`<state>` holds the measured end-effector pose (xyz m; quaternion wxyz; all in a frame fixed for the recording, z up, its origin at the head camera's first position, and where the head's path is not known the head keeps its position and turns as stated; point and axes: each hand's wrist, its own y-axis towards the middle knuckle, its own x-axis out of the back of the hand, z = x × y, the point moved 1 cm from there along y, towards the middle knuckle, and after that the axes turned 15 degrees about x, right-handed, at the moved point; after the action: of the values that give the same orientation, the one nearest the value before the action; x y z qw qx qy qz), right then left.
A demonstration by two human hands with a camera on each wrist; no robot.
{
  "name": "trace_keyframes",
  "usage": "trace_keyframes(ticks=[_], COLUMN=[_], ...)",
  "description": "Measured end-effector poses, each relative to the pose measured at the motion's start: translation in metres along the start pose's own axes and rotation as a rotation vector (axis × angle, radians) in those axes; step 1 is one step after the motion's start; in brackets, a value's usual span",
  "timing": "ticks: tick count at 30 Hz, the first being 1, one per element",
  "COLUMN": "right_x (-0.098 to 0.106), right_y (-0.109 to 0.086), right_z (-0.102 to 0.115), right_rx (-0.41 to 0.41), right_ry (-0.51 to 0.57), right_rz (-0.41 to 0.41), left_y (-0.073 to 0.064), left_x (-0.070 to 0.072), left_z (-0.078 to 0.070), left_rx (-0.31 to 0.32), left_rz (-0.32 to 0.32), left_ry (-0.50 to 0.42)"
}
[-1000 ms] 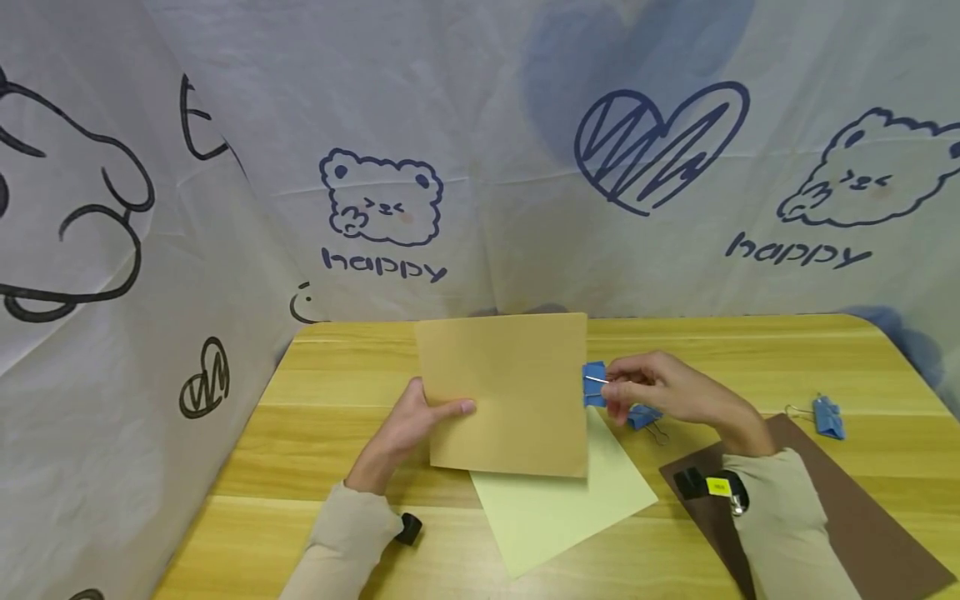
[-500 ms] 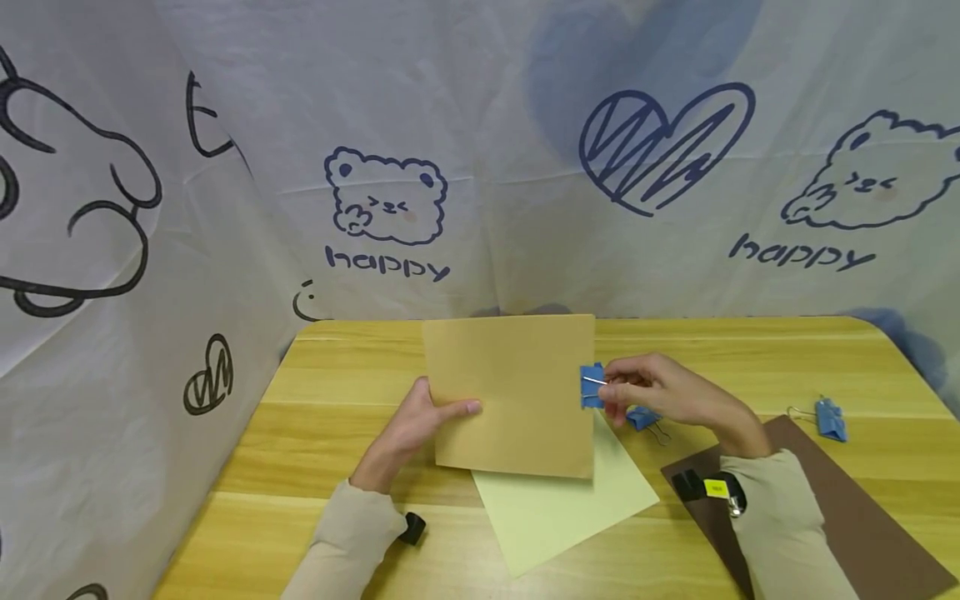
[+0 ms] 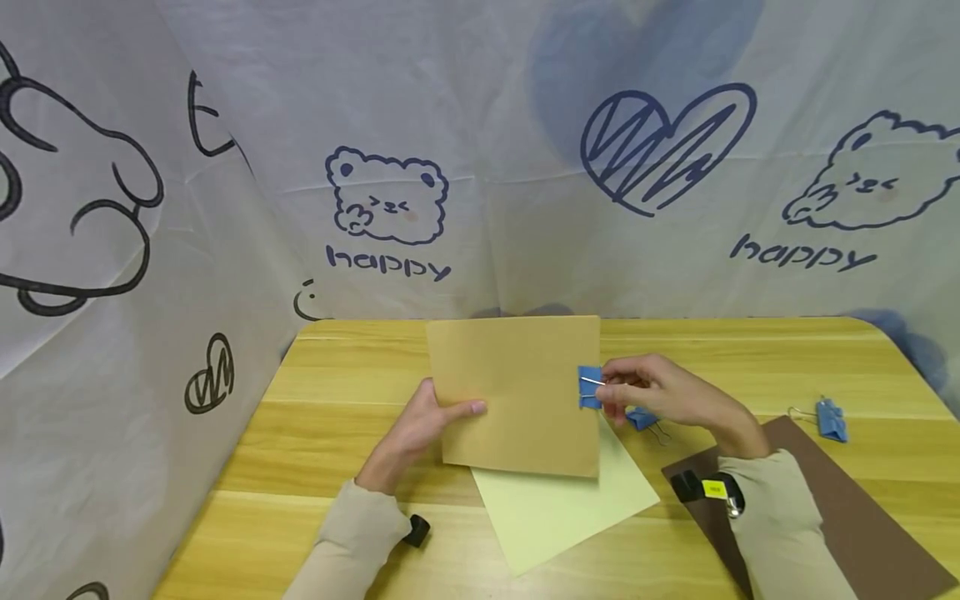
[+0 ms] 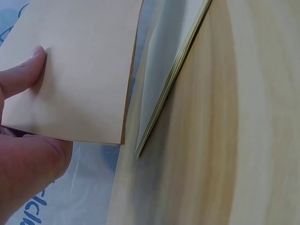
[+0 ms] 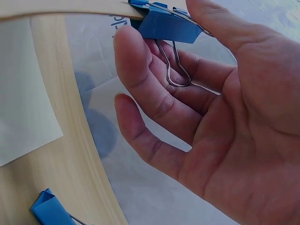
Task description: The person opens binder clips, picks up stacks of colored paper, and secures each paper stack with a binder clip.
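Note:
My left hand [image 3: 416,421] grips a tan stack of paper [image 3: 517,375] by its left edge, thumb across the front and the other fingers behind. The stack stands raised above the table, facing me. At its right edge, my right hand [image 3: 667,392] pinches a blue binder clip [image 3: 590,387] by its wire handles. The clip overlaps that edge; in the right wrist view the clip's blue body [image 5: 171,26] sits at the rim of the paper, one wire loop hanging down among the fingers. In the left wrist view the thumb [image 4: 28,70] presses on the stack's face.
Pale yellow paper [image 3: 558,521] lies on the wooden table [image 3: 337,358] below the tan stack. A second blue binder clip [image 3: 640,418] lies behind my right fingers, a third clip [image 3: 831,420] farther right. Brown paper [image 3: 855,508] lies under my right forearm. A printed cloth [image 3: 510,225] hangs behind.
The tan stack has shifted slightly right and the clip slightly left. The clip was beside the stack's right edge at first and now overlaps it. Both hands have kept their holds.

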<state>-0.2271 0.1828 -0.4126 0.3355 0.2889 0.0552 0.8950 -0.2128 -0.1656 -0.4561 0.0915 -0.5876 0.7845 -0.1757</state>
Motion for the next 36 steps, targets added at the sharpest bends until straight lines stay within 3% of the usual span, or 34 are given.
trace_keyframes(ticks=[17,23,27,36], right_x=[0.001,0.0,0.002,0.003], right_y=[-0.001,-0.002,-0.003,-0.004], right_z=[0.001,0.002,0.005,0.013], right_rx=[-0.027,-0.047,-0.062,-0.045], right_ry=[-0.003,0.006,0.004,0.021], right_rz=[-0.011,-0.011,-0.027,-0.008], left_y=[0.0,0.001,0.001,-0.006], left_x=[-0.004,-0.004,-0.004,0.008], left_z=[0.001,0.001,0.001,-0.004], left_rx=[0.036,0.021,0.013,-0.056], left_rz=[-0.011,-0.004,0.035,0.214], left_ry=[0.006,0.003,-0.01,-0.107])
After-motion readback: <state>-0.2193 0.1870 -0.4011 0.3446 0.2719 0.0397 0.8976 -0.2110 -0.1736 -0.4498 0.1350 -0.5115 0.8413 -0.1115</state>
